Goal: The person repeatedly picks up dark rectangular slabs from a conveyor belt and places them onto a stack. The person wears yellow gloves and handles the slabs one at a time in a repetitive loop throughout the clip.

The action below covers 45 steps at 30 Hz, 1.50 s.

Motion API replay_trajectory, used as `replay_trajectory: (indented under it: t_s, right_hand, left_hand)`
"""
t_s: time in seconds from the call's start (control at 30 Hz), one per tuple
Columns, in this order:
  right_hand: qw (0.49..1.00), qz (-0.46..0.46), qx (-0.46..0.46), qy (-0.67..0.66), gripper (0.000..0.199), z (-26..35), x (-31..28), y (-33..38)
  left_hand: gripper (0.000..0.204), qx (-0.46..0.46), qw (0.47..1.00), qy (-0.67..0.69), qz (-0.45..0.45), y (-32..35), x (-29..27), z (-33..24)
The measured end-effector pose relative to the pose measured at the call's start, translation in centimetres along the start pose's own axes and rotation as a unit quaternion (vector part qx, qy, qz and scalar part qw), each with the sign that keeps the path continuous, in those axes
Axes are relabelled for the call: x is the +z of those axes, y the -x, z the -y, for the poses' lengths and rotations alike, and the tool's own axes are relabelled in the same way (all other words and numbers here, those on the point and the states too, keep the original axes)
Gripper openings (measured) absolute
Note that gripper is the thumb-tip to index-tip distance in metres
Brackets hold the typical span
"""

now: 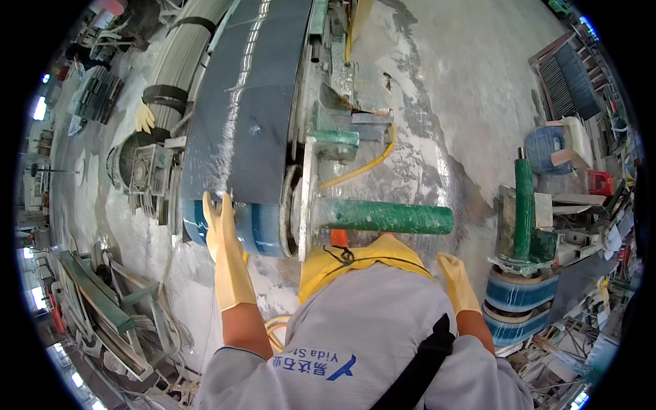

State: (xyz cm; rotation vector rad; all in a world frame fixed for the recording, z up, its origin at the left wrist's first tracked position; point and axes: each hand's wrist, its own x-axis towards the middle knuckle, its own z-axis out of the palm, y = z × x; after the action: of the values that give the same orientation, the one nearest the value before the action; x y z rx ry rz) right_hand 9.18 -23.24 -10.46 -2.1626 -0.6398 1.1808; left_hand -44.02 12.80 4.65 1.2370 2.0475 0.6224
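My left hand (224,239), in a cream rubber glove, reaches to the near end of a long dark grey slab (263,130). Its fingers are spread, with the tips at the slab's edge, above the blue belt (266,229) that curves round the conveyor's end. Whether they press on the slab or only rest there cannot be made out. A wet, shiny streak runs along the slab's top. My right hand (456,277), gloved alike, hangs low beside my yellow apron (376,254), away from the conveyor. Its fingers are mostly hidden, and no held thing shows.
A green post (389,216) juts right from the conveyor frame, close before my body. A yellow hose (372,162) curves beside it. Bundled pale strips (184,55) lie left of the slab, with a spare glove (144,117) on them. Another blue-belted roller unit (523,297) stands right.
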Motion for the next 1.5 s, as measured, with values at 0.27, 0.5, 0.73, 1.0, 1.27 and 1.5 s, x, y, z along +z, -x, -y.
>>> replay_trajectory:
  t_s: [0.27,0.5,0.73,1.0,1.27,1.5]
  right_hand:
    - [0.994,-0.034,0.078,-0.072,0.036,-6.9,1.1,3.5]
    - [0.998,-0.044,0.038,-0.006,0.032,-7.2,2.1,1.2]
    - [0.99,-0.092,0.063,-0.085,0.034,0.3,-1.3,2.3]
    - [0.995,-0.092,0.049,0.01,0.034,-0.5,-1.0,4.3]
    - [0.988,-0.089,-0.037,-0.123,0.034,9.6,-1.9,6.4]
    - [0.864,0.168,-0.097,-0.465,0.054,21.8,-0.4,7.8]
  left_hand:
    - [0.077,-0.139,0.935,0.326,-0.015,-0.2,-0.3,-4.0]
    - [0.077,-0.036,0.896,0.428,-0.11,-0.2,1.5,-1.6]
    - [0.071,-0.027,0.798,0.598,-0.076,0.0,-1.3,-11.8]
    - [0.065,-0.099,0.672,0.719,0.147,0.1,-3.1,-11.8]
    - [0.071,0.012,0.676,0.695,0.244,7.9,-5.9,-9.6]
    - [0.074,-0.054,0.654,0.655,0.375,19.1,1.4,-14.4]
